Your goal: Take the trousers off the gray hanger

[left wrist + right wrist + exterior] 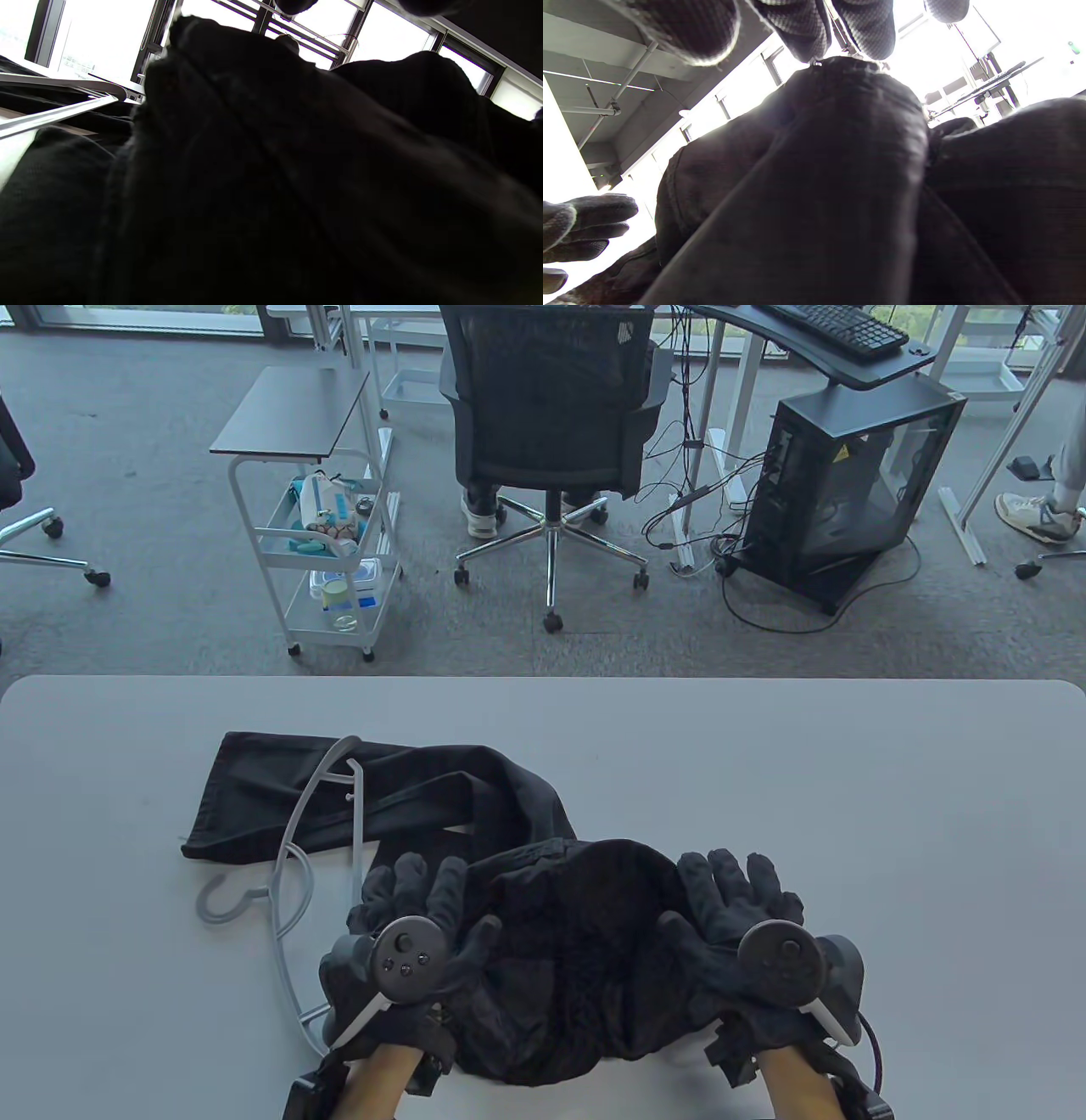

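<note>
Grey office carpet fills the far side of the room, with a black mesh swivel chair [547,398], a white wheeled utility cart [327,551] and a black glass-sided computer tower [844,487] standing on it. Nearer the camera lies the pale grey surface [848,831] with rounded far corners.

On it rest the black fabric trousers [475,823]. Their legs stretch flat toward the far left, while the waist end is bunched into a raised mound close to the near edge. The gray plastic hanger [293,848] lies flat at the left of the mound, its hook [222,899] pointing left on bare surface; its upper arm and bar cross over the trouser legs, and its lower arm runs beside the person's left wrist.

The left hand [416,929] sits on the left side of the bunched cloth, its gloved fingers [405,875] spread and laid over the fabric; its grip is splayed, not pinching anything. The right hand [751,929] mirrors it on the right side of the mound, fingers [725,874] fanned out across the cloth, grip likewise spread.

From the left wrist view, dark trouser fabric [275,178] fills nearly everything, with the hanger's pale bars [63,110] at the left edge. From the right wrist view, gloved fingertips [797,25] hang above the folded cloth [840,178], apart from one another.
</note>
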`<state>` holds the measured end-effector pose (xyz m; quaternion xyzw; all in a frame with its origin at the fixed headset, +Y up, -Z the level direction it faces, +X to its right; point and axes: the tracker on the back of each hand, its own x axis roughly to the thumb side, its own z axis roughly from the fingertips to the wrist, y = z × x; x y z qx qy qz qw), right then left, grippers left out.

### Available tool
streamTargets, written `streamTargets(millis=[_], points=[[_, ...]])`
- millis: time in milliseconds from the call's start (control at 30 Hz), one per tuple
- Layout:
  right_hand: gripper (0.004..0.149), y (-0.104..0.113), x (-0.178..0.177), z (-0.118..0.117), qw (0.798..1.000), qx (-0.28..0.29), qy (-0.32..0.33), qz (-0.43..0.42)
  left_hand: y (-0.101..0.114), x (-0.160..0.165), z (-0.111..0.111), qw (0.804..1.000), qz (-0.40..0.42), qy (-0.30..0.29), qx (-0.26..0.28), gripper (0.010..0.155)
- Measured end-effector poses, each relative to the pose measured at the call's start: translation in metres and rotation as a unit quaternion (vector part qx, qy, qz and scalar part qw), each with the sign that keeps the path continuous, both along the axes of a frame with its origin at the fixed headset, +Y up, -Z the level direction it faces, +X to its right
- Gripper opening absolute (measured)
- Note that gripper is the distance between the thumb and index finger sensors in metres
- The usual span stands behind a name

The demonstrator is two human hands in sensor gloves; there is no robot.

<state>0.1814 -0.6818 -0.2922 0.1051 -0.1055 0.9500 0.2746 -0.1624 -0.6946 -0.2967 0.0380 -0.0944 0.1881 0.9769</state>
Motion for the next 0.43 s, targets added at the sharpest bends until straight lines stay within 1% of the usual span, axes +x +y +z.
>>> streamTargets(millis=[167,433], points=[[0.074,-0.0001,0.0,-0.0005,1.0,0.005,-0.003,0.006,-0.002,-0.0056,-0.0011,1.0,0.003,0.011,-0.006,0.079],[0.075,-0.0025,-0.0009,-0.0022,1.0,-0.003,-0.007,0.007,-0.002,-0.0097,-0.0029,1.0,0.019,0.014,-0.007,0.079]])
